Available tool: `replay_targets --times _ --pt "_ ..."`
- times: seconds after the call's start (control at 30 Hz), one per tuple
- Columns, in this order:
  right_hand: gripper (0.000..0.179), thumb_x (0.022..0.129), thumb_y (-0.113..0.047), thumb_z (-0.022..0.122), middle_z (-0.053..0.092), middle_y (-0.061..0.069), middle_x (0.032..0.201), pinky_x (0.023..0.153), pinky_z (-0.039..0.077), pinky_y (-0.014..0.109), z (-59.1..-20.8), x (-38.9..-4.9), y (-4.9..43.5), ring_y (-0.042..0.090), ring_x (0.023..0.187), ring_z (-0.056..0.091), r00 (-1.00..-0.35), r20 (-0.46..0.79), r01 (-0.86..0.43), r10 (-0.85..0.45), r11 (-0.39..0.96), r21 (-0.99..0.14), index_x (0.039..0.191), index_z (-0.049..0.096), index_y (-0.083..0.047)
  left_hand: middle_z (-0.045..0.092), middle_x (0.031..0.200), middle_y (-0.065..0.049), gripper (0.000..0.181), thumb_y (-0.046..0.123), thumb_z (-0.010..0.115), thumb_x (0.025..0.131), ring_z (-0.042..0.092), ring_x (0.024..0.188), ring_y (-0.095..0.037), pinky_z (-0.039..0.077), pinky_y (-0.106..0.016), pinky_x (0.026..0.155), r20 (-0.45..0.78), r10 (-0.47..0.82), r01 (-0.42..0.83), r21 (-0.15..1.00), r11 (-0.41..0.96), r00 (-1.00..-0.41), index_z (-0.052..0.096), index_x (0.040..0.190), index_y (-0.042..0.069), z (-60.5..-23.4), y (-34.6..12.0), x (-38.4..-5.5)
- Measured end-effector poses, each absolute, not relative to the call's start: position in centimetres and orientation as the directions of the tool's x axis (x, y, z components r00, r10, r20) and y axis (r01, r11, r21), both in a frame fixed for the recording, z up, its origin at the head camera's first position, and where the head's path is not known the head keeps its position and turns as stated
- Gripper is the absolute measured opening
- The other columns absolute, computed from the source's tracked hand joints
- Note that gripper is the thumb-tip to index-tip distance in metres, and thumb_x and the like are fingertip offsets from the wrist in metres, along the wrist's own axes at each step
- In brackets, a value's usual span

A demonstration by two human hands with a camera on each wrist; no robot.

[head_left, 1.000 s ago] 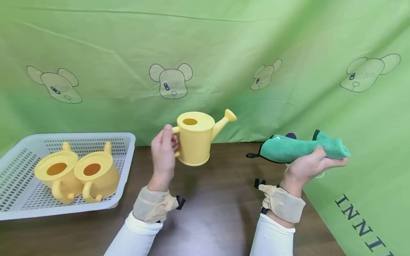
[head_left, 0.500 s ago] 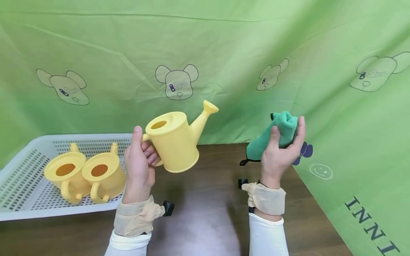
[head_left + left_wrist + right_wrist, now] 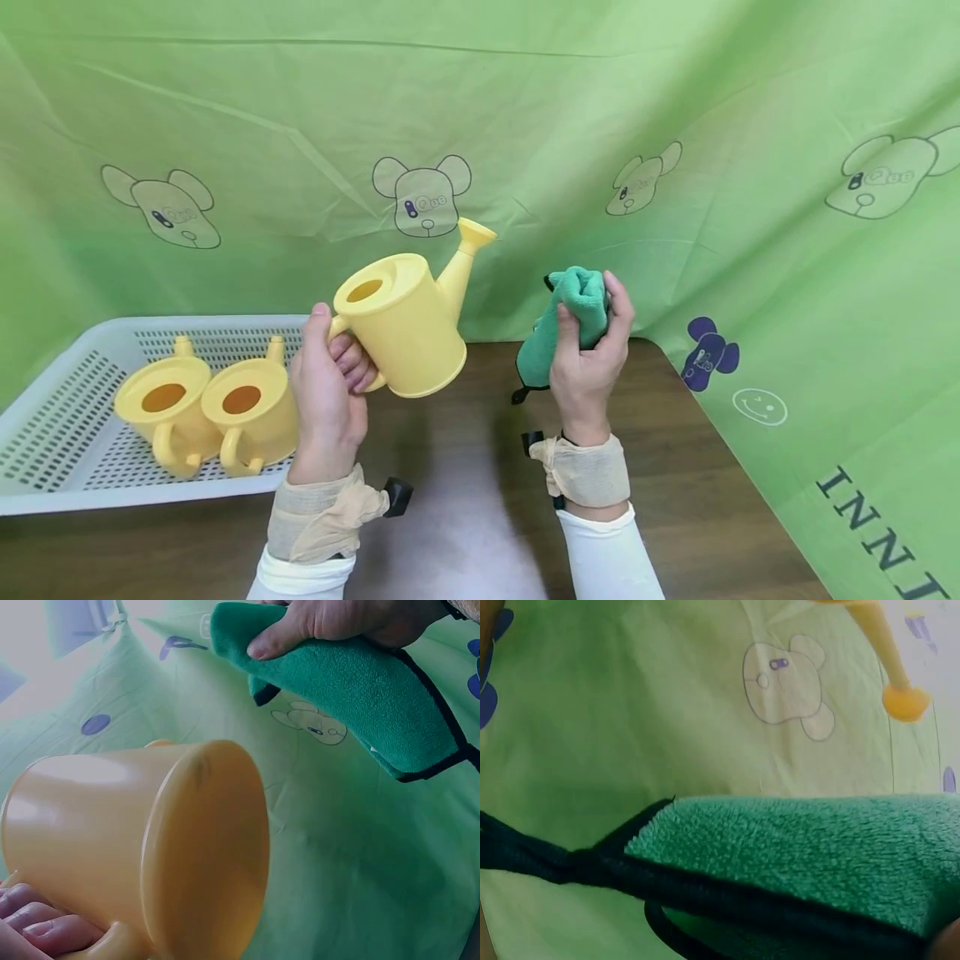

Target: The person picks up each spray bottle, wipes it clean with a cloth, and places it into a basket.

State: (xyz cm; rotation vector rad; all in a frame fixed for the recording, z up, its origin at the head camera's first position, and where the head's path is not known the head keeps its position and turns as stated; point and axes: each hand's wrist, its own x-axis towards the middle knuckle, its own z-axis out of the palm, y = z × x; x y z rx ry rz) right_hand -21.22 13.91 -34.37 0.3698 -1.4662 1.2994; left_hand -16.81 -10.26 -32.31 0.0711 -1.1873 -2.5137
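Observation:
My left hand (image 3: pixel 330 392) grips the handle of a yellow watering can (image 3: pixel 405 329), its fingers curled through the loop. The can is held up off the table, tilted, with its spout pointing up and right. In the left wrist view a dark smudge shows near the rim of the can's base (image 3: pixel 202 847). To the right, my right hand (image 3: pixel 592 367) holds a folded green cloth (image 3: pixel 536 354) between thumb and fingers. Black edging and a black loop hang at the cloth's lower end. A gap separates the cloth from the can.
A white perforated basket (image 3: pixel 67 500) stands on the left of the brown wooden table (image 3: pixel 675 500). Two more yellow watering cans (image 3: pixel 161 396) sit in it side by side, handles toward me. A green printed curtain (image 3: pixel 525 100) rises behind the table and along its right side.
My left hand has moved left and tilted the can, spout raised. My right hand has brought the cloth left toward the can, and the cloth has turned from lying flat to more upright.

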Motion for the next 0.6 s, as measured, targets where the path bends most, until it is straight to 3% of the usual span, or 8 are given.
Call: replay_targets --times 0.33,0.6 --pt "0.039 0.091 0.003 0.076 0.070 0.027 0.121 0.108 0.054 0.042 -34.7 -21.3 11.6 0.029 0.119 0.068 -0.260 0.937 -0.865 0.231 0.376 -0.333 0.129 0.067 0.006 0.026 0.054 0.007 0.057 0.036 0.044 0.111 0.021 0.047 -0.008 0.016 -0.023 0.048 0.138 -0.482 0.396 0.778 -0.489 -0.866 0.029 0.060 0.016 -32.5 -9.0 -17.1" --pt "0.036 0.089 0.007 0.077 0.072 0.026 0.115 0.104 0.056 0.037 -35.2 -21.1 9.7 0.031 0.112 0.071 -0.237 0.951 -0.878 0.200 0.374 -0.298 0.124 0.066 0.006 0.028 0.055 0.007 0.056 0.035 0.048 0.111 0.022 0.049 -0.007 0.018 -0.021 0.047 0.183 -0.514 0.442 0.780 -0.443 -0.838 0.033 0.061 0.014 -32.7 -8.2 -16.9"
